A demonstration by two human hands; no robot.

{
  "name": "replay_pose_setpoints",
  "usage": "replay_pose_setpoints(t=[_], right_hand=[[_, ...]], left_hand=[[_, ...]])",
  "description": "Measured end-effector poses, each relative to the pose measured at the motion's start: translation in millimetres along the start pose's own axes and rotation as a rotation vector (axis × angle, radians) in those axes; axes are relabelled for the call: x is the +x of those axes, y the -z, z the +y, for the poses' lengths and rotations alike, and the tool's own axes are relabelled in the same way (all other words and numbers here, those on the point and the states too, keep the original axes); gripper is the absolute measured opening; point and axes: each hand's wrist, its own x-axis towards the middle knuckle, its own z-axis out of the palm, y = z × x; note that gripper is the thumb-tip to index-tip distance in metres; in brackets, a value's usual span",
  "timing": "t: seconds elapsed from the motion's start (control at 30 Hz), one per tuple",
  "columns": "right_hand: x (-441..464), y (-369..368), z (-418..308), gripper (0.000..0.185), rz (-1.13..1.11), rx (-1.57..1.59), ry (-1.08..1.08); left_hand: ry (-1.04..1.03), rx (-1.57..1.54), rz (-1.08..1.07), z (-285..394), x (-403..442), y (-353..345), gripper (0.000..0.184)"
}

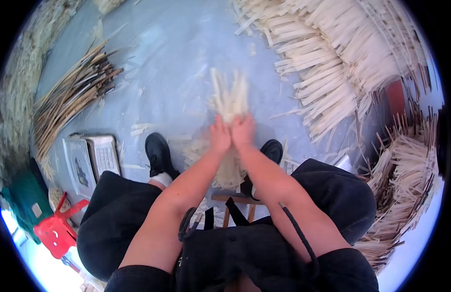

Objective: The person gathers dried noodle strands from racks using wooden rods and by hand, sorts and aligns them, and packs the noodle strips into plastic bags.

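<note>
My left hand and my right hand are side by side in front of me, fingers closed on a bundle of pale, flat, leaf-like strips. The bundle's loose ends fan out beyond my fingers and are blurred by motion. Below my wrists, between my feet, lie more pale strips. My palms and the part of the bundle inside them are hidden.
Thin brown sticks lie piled at the left. Fringed panels of pale strips spread over the right, with a stack below them. An open book-like case and a red plastic stool stand at lower left.
</note>
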Motion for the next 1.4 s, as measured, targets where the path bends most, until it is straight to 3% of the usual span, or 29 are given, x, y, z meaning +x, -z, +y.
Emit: replay_pose_setpoints(t=[0.03,0.07,0.1,0.13,0.2,0.27,0.33,0.4,0.47,0.53,0.57,0.63,0.67,0.7,0.73,0.8,0.93,1.0,1.13,1.23,1.33,1.4], right_hand=[[8.2,14.1,6.1,0.053,-0.023,0.046,-0.022],[15.8,30.7,11.1,0.053,-0.046,0.090,-0.047],[26.3,44.4,19.4,0.052,-0.109,0.099,0.026],[33.8,54.6,21.2,0.051,-0.168,0.106,0.100],[40.8,63.9,11.9,0.048,-0.243,-0.028,0.127],[45.4,94.0,-3.9,0.045,-0.269,-0.159,0.135],[31.9,141.6,-48.3,0.041,-0.331,-0.348,0.188],[33.5,181.9,-84.5,0.032,-0.270,-0.385,0.262],[17.3,239.4,-123.4,0.030,-0.148,-0.420,0.366],[6.3,291.2,-146.6,0.030,-0.108,-0.435,0.440],[5.0,315.3,-152.5,0.030,-0.078,-0.434,0.427],[-5.3,357.7,-160.4,0.027,-0.118,-0.520,0.651],[-19.0,382.7,-161.2,0.027,-0.097,-0.518,0.651],[-32.4,415.9,-157.8,0.025,-0.200,-0.386,0.671],[-41.2,443.9,-148.7,0.024,-0.306,-0.253,0.692],[-38.4,485.4,-118.9,0.022,-0.234,-0.125,0.593],[-12.3,543.9,-24.7,0.022,-0.136,-0.118,0.514],[8.7,548.1,29.9,0.021,-0.142,-0.112,0.354],[63.8,510.6,142.8,0.018,-0.195,-0.034,0.096],[119.3,458.4,219.6,0.026,-0.253,-0.078,0.070],[140.7,433.5,233.8,0.033,-0.120,-0.196,0.180],[159.5,424.5,230.7,0.037,-0.121,-0.167,0.142]], left_hand=[[0.009,-0.006,0.015,-1.0,-1.6,-6.5,0.059],[-0.034,-0.057,-0.136,0.0,-1.5,-9.1,0.056],[-0.084,-0.109,-0.288,0.3,-1.1,-8.8,0.052],[-0.085,-0.116,-0.276,6.2,-2.5,-2.0,0.052],[0.060,-0.041,-0.479,27.1,-6.7,19.0,0.048],[0.165,0.006,-0.493,66.8,-27.0,59.2,0.044],[0.040,0.298,-0.500,77.6,-26.8,76.3,0.044],[0.118,0.198,-0.385,55.3,0.3,65.8,0.048],[-0.067,-0.053,-0.249,70.0,26.4,70.6,0.048],[0.102,-0.557,-0.299,149.0,1.6,103.1,0.042],[0.014,-0.526,-0.336,179.8,-3.2,116.7,0.040],[-0.151,-0.448,-0.378,238.4,-25.2,145.7,0.038],[-0.228,-0.402,-0.385,264.1,-39.8,161.2,0.038],[-0.254,-0.402,-0.382,284.2,-49.1,175.2,0.038],[-0.327,-0.358,-0.365,299.2,-56.4,188.9,0.038],[-0.410,-0.311,-0.349,314.9,-74.7,214.8,0.037],[-0.366,-0.211,-0.406,326.3,-102.4,265.9,0.038],[-0.309,-0.122,-0.399,327.2,-104.6,280.4,0.037],[-0.285,-0.300,-0.439,330.4,-116.7,268.9,0.035],[-0.173,-0.315,-0.516,307.7,-113.7,240.1,0.036],[-0.043,-0.209,-0.569,312.2,-129.5,223.2,0.031],[0.000,-0.175,-0.567,324.4,-126.7,218.0,0.031]])
